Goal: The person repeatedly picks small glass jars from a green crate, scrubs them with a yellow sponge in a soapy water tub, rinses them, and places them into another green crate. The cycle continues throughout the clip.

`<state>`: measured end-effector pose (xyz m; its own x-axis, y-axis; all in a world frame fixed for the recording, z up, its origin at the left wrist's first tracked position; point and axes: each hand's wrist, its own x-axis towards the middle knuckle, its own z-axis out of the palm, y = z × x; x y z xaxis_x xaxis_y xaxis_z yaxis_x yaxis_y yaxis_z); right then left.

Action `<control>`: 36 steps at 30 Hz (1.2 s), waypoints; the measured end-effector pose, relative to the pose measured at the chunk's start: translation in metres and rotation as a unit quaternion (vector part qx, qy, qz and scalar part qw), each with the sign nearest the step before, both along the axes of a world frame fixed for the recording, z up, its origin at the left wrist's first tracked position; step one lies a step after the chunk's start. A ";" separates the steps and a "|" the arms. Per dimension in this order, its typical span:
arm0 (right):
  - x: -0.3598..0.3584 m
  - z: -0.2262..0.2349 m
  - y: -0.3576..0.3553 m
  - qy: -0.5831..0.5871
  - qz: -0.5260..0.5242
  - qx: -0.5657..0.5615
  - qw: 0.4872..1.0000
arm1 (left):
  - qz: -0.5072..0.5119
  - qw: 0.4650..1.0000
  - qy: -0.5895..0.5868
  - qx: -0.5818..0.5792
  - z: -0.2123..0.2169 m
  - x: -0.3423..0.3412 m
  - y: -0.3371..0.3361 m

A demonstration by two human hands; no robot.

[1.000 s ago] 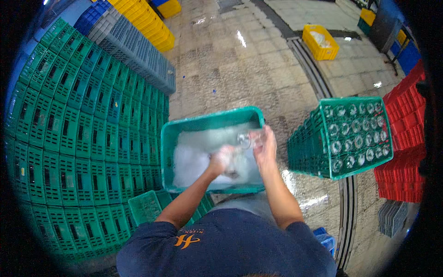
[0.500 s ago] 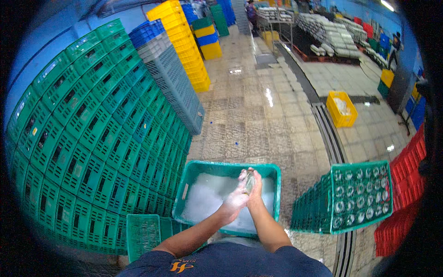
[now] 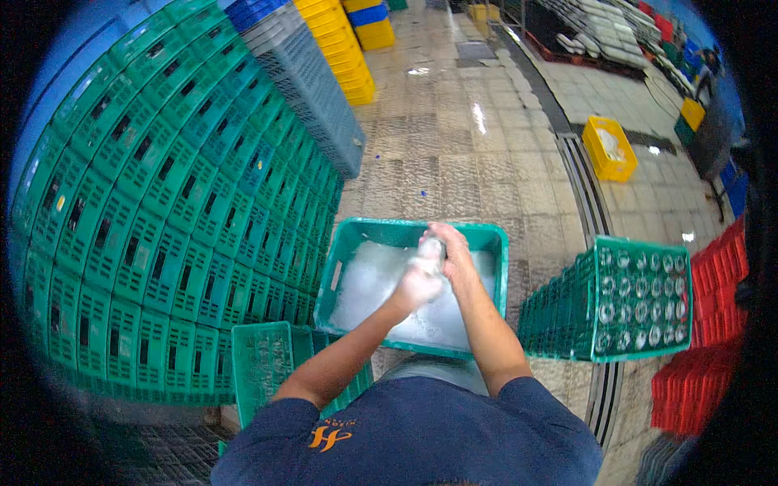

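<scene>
A clear glass bottle was held between both hands above a green tub of foamy water. The left hand was closed around the bottle's lower part, covered with suds; the right hand was wrapped about its upper part from the far side. The bottle was kept roughly upright, just over the foam, toward the tub's far right portion.

Items recorded around the tub:
- A tall wall of stacked green crates, to the left, close beside the tub.
- A low green crate, near the tub's left corner, partly hidden by the left forearm.
- A green crate of upright glass bottles, to the right, mouths seen from above.
- Red crates, stacked beyond it at the right edge.
- Grey crates and yellow crates, stacked farther off.
- A single yellow crate, well apart on the wet tiled floor.
</scene>
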<state>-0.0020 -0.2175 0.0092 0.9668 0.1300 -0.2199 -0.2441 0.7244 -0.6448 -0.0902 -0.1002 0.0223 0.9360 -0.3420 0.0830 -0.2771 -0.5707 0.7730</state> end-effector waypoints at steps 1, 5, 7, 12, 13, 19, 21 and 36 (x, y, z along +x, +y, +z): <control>-0.001 -0.007 0.002 0.018 -0.028 0.112 0.993 | 0.029 0.996 0.000 -0.088 -0.002 0.001 0.002; -0.018 -0.042 0.006 0.067 -0.075 -0.055 0.993 | -0.021 0.965 -0.260 -0.010 -0.010 0.011 0.018; -0.038 -0.051 0.012 -0.019 -0.056 -0.315 0.947 | -0.004 0.967 -0.225 0.118 -0.011 0.029 0.031; -0.098 -0.042 0.019 -0.038 0.185 -0.133 0.973 | 0.262 0.955 0.002 -0.137 -0.011 0.065 0.042; -0.102 -0.039 0.019 -0.024 0.151 -0.107 0.982 | 0.323 0.822 0.213 -0.417 -0.010 0.066 0.037; -0.071 -0.054 0.031 0.098 -0.104 0.111 0.983 | 0.135 0.982 -0.127 0.023 0.002 0.029 -0.003; -0.059 -0.069 0.034 0.082 -0.088 0.104 0.987 | 0.159 0.975 -0.155 -0.017 0.003 0.019 -0.010; -0.051 -0.039 0.057 0.093 0.009 0.042 0.995 | 0.067 0.968 -0.225 0.085 0.011 0.026 0.030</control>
